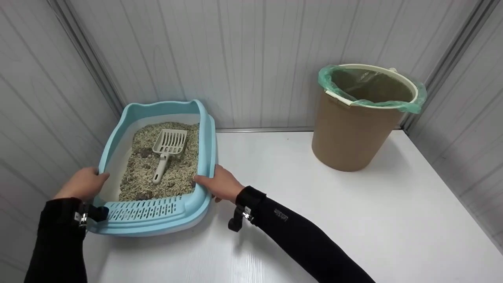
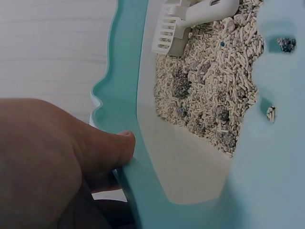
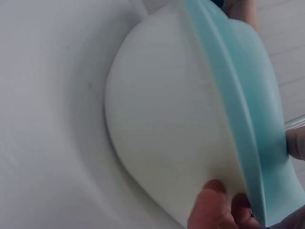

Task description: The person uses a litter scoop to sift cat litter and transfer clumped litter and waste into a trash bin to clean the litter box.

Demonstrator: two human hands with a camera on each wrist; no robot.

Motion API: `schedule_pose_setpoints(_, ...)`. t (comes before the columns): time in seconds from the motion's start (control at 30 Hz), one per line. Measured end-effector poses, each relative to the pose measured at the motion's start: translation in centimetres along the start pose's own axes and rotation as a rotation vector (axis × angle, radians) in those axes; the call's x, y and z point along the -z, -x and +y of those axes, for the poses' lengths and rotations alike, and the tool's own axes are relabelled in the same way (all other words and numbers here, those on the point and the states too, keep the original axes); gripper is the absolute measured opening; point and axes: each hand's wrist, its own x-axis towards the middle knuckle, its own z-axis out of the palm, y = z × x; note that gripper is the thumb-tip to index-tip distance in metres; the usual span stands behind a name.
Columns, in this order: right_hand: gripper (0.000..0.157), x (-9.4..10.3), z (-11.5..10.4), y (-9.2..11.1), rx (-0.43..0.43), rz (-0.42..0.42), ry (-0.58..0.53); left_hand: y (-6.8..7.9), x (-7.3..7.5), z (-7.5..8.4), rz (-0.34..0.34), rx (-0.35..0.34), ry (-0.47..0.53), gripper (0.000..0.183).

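Note:
A litter box with a light blue rim and white base sits at the left of the table. Pellet litter with several dark clumps fills its floor, and a pale slotted litter scoop lies on top, handle toward the front. My left hand grips the left rim, thumb over the edge in the left wrist view. On the opposite side my right hand holds the right rim. In the right wrist view its fingers curl under the rim against the white base.
A brown trash bin lined with a green bag stands at the back right of the white table. Panelled walls close off the back and both sides, the left one close beside the litter box.

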Motion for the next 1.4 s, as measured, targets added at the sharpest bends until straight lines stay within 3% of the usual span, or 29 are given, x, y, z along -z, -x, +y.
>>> schedule_pose_setpoints(0.27,0.044,0.7,0.4,0.5,0.018,0.031,0.021,0.0,-0.4,0.5,-0.018,-0.053,0.031,0.042)
schedule_pose_setpoints(0.4,0.046,2.3,1.0,0.9,0.009,0.039,0.027,0.6,-0.5,1.3,-0.072,-0.052,0.091,0.046)
schedule_pose_setpoints(0.63,0.057,6.4,2.8,1.9,-0.006,0.073,0.030,0.7,-1.1,3.7,-0.125,-0.106,0.080,0.072)
schedule_pose_setpoints(0.83,0.066,9.4,4.0,3.2,-0.006,0.099,0.089,0.2,-3.2,5.2,-0.171,-0.081,0.339,0.085)
schedule_pose_setpoints(1.13,0.067,12.0,5.5,5.0,-0.019,0.126,0.156,-1.3,-7.2,6.2,-0.076,-0.062,0.553,0.095)
schedule_pose_setpoints(1.4,0.062,13.4,6.6,6.6,-0.007,0.147,0.151,-1.8,-10.1,7.1,-0.059,-0.036,0.794,0.096)
